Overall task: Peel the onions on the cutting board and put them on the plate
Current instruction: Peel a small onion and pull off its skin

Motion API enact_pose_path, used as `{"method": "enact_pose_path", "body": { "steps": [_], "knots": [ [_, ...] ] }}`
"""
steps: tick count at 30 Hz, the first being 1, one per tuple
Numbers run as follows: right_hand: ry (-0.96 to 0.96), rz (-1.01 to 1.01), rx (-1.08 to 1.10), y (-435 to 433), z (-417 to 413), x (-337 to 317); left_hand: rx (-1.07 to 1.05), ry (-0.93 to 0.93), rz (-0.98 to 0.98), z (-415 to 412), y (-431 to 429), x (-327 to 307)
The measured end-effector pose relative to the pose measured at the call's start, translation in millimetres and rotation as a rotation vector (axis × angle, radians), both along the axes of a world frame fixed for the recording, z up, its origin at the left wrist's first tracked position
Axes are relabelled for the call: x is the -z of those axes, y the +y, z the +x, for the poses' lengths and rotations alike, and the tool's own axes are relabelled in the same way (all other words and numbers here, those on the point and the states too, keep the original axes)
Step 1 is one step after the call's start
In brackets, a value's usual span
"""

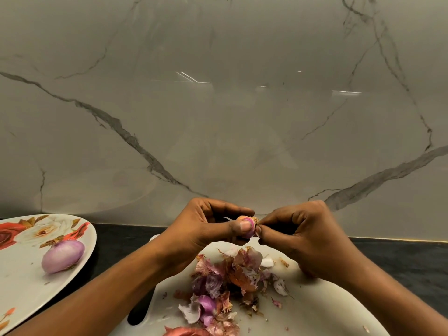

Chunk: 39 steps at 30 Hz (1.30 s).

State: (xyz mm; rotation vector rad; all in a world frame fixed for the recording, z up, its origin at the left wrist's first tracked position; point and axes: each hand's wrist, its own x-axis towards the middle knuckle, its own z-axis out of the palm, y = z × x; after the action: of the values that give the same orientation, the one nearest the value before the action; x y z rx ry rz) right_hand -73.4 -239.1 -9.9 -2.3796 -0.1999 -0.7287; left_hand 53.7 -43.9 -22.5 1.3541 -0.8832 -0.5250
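Note:
My left hand grips a small pink onion between thumb and fingers, held up above the white cutting board. My right hand pinches the dry skin at the onion's root end with its fingertips. A heap of purple and brown onion skins lies on the board under the hands. One peeled purple onion rests on the white flowered plate at the left.
The board and plate sit on a dark countertop. A marble wall rises close behind. The board's handle slot shows near my left forearm.

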Motion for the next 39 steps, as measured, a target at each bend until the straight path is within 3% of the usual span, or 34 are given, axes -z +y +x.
{"method": "enact_pose_path", "body": {
  "steps": [14, 21, 32, 39],
  "knots": [
    [0.101, 0.084, -0.06, -2.4, -1.5, -5.3, 0.016, 0.006, 0.003, -0.1, 1.0, -1.3],
    [0.022, 0.061, -0.017, -1.6, 1.2, 0.1, 0.033, 0.011, -0.003, -1.8, -0.4, -0.7],
    [-0.131, 0.145, 0.113, -1.8, 4.8, 1.0, 0.074, 0.205, -0.094, -3.0, -3.6, -3.7],
    [-0.006, 0.133, 0.01, 0.6, 2.9, -0.9, 0.09, 0.252, -0.134, -3.2, -3.9, -3.8]
  ]
}}
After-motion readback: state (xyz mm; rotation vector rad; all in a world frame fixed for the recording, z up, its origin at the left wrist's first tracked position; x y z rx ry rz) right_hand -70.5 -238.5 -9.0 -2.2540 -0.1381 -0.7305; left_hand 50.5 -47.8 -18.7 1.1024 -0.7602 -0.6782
